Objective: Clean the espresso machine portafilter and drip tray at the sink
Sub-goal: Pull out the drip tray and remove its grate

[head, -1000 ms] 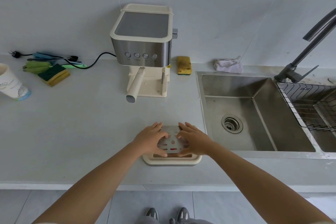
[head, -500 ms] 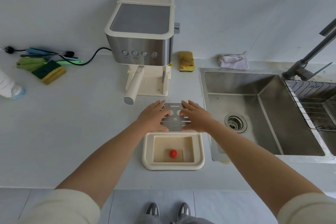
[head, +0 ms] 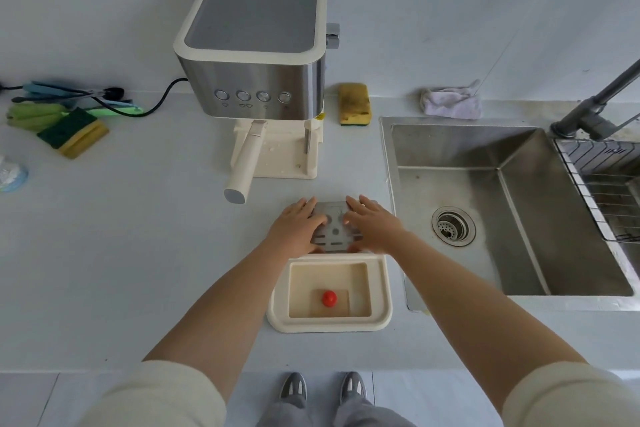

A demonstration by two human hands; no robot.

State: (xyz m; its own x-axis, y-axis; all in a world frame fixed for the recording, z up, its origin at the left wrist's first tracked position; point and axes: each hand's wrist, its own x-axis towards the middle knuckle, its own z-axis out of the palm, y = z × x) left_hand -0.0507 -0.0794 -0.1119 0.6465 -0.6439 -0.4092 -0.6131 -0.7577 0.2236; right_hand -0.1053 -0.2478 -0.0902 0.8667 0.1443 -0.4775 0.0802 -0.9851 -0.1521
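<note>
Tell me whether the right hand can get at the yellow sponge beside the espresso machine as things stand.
Probably yes. The right hand lies on the metal grate, and the yellow sponge sits beyond it on the counter, right of the espresso machine, nothing between. It must leave the grate first.

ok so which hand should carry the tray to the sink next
Right, probably: the sink lies right of the drip tray, and the right hand rests on that side of the grate; the left hand would have to reach across.

uncovered cream drip tray [head: 329, 324], portafilter [head: 244, 165] mounted
</note>
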